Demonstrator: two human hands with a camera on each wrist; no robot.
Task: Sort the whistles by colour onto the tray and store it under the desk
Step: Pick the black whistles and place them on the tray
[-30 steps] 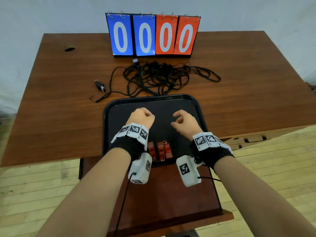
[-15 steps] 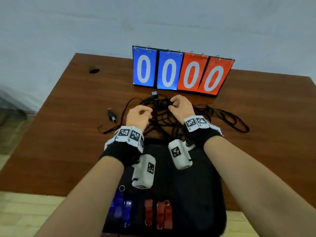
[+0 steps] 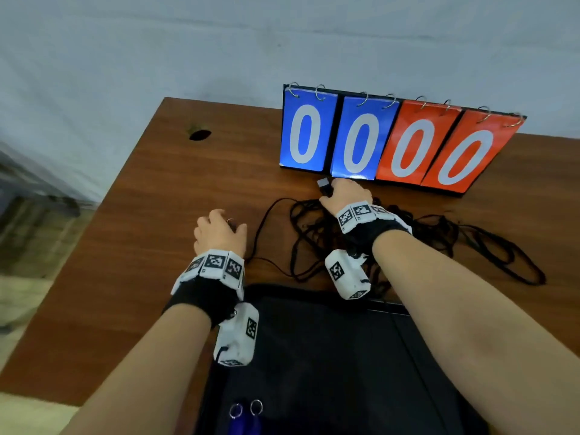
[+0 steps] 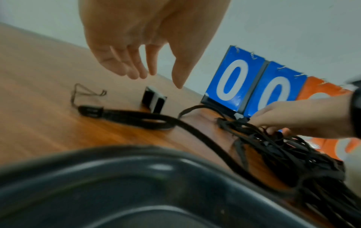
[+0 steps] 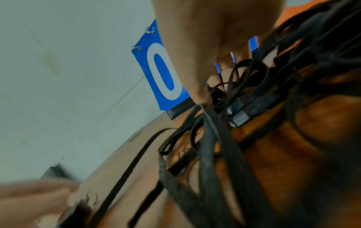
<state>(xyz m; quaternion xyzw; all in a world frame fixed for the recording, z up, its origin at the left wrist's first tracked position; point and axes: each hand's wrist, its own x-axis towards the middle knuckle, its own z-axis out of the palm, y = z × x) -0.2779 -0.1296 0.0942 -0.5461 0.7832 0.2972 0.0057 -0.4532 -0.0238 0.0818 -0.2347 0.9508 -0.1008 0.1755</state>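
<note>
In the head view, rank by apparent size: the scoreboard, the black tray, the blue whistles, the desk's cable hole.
1. Black tray, though nearness inflates it.
2. Scoreboard.
3. Blue whistles and cable hole: unsure, since the whistles are cropped.

Brown wood-grain surface (image 3: 150, 233) with a cable hole (image 3: 199, 135) near its far-left corner stood against a pale grey-white wall (image 3: 157, 42); light wooden plank floor (image 3: 18, 296) showed at left; lighting was even and diffuse.
</note>
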